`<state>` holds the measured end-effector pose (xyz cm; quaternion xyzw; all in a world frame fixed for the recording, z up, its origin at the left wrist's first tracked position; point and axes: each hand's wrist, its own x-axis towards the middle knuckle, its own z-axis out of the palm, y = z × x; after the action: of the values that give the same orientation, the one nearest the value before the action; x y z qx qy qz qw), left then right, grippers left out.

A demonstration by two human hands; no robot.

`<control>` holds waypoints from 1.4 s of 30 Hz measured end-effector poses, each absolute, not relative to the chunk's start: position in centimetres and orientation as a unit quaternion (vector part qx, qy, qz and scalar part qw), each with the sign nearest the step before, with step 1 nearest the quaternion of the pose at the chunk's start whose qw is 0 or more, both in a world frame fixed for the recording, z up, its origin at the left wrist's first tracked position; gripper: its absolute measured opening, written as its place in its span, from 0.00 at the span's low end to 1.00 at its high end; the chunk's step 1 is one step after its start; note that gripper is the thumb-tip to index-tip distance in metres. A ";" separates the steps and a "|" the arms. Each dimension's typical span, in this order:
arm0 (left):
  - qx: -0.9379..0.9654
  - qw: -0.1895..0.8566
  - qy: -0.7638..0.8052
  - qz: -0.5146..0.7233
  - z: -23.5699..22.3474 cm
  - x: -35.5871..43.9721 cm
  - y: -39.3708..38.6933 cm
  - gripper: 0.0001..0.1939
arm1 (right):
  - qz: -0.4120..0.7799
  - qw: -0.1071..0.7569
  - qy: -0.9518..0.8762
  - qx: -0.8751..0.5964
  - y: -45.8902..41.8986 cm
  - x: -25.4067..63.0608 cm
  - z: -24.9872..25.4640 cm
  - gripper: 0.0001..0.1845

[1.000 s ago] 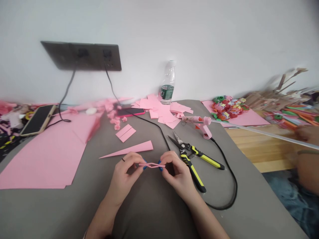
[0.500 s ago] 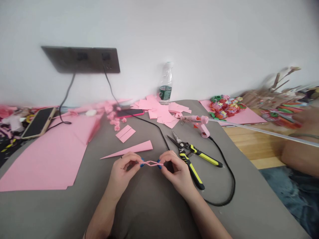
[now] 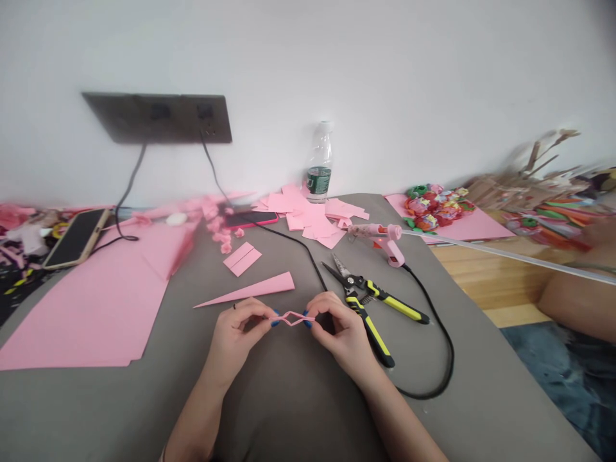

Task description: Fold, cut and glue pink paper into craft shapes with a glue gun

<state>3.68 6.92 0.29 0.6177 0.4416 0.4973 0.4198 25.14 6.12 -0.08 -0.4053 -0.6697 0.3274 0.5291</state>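
1. Task's thing: a small folded strip of pink paper [image 3: 292, 324], held level above the grey table [image 3: 144, 410], close to the person's body side. Its middle gapes into a flat diamond; both ends are pinched flat.
2. Left hand [image 3: 237, 333]: thumb and finger clamped on the strip's left end. Blue nails, dark ring on one finger. Strip lies just off the fingertips, pointing toward the opposite hand.
3. Right hand [image 3: 341, 327]: thumb and finger clamped on the strip's right end, a short tip of paper showing past the nails. Strip lies to the left of this hand's palm. The two hands are apart, the diamond between them.
4. Just beyond the left hand: a long, slim, pointed wedge of pink paper [image 3: 253, 290], narrow end to the left. Farther back, a creased rectangle of pink paper [image 3: 242, 259].
5. Just beside the right hand: shears with black-and-yellow handles [image 3: 357, 282], blades parted, lying on the table. Behind them, a pink glue gun [image 3: 393, 247], a long translucent rod [image 3: 481, 249] running from its rear.
6. Far left of the strip, well apart: large pink paper sheets [image 3: 91, 308]. Behind the strip, near the wall: scattered pink paper pieces [image 3: 308, 215] around a clear plastic bottle with green label [image 3: 319, 170].
7. Right edge: another person's hand [image 3: 601, 237], blurred; grip cannot be told.
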 end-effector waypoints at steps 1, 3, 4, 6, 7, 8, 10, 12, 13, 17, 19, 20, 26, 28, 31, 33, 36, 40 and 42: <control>0.619 0.418 0.440 0.499 0.3 3.7 6.9 0.03 | 0.328 0.529 -0.670 -0.405 6.1 25.1 -0.1 0.06; 0.622 0.414 0.436 0.501 0.4 3.7 6.9 0.03 | 0.327 0.530 -0.670 -0.404 6.1 25.1 0.0 0.06; 0.624 0.413 0.435 0.502 0.4 3.7 6.9 0.03 | 0.327 0.530 -0.670 -0.404 6.1 25.1 0.0 0.06; 0.626 0.409 0.435 0.502 0.5 3.7 6.9 0.04 | 0.327 0.530 -0.670 -0.404 6.1 25.1 0.1 0.05; 0.627 0.408 0.435 0.501 0.5 3.7 6.9 0.04 | 0.327 0.530 -0.670 -0.404 6.1 25.1 0.1 0.05; 0.628 0.407 0.435 0.500 0.5 3.7 6.9 0.04 | 0.327 0.529 -0.670 -0.404 6.1 25.1 0.2 0.05; 0.631 0.407 0.433 0.499 0.5 3.7 6.9 0.03 | 0.327 0.526 -0.673 -0.405 6.1 25.1 0.2 0.05; 0.631 0.409 0.430 0.499 0.5 3.7 6.9 0.03 | 0.327 0.524 -0.673 -0.406 6.1 25.1 0.1 0.06; 0.629 0.410 0.429 0.501 0.4 3.7 6.9 0.03 | 0.328 0.525 -0.673 -0.405 6.1 25.1 0.1 0.06; 0.619 0.415 0.428 0.511 0.3 3.7 6.9 0.03 | 0.324 0.527 -0.677 -0.399 6.1 25.1 -0.1 0.07; 0.617 0.416 0.425 0.516 0.3 3.8 7.0 0.02 | 0.321 0.526 -0.678 -0.401 6.0 25.0 -0.1 0.07; 0.616 0.416 0.424 0.518 0.3 3.8 7.0 0.02 | 0.320 0.525 -0.678 -0.402 5.9 25.0 -0.1 0.07; 0.607 0.421 0.423 0.524 0.4 3.7 7.0 0.03 | 0.322 0.531 -0.674 -0.401 5.9 24.9 -0.2 0.07; 0.605 0.422 0.423 0.527 0.5 3.7 7.0 0.03 | 0.322 0.539 -0.667 -0.400 6.0 25.0 -0.3 0.05; 0.602 0.427 0.423 0.526 0.6 3.8 7.1 0.03 | 0.327 0.547 -0.658 -0.401 6.1 25.1 -0.5 0.02; 0.600 0.434 0.422 0.523 0.7 3.8 7.1 0.03 | 0.331 0.551 -0.652 -0.402 6.1 25.1 -0.6 0.01; 0.595 0.439 0.421 0.526 0.7 3.9 7.1 0.02 | 0.341 0.549 -0.649 -0.401 6.0 25.2 -0.6 0.02; 0.580 0.444 0.434 0.528 0.6 3.9 7.0 0.02 | 0.343 0.523 -0.661 -0.415 5.9 25.1 -0.4 0.06; 0.571 0.447 0.445 0.525 0.6 3.9 7.0 0.04 | 0.335 0.503 -0.674 -0.425 5.8 25.0 -0.2 0.09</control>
<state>3.93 7.02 0.58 0.5714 0.4454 0.5247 0.4470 24.97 5.84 -0.21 -0.4249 -0.6741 0.3346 0.5031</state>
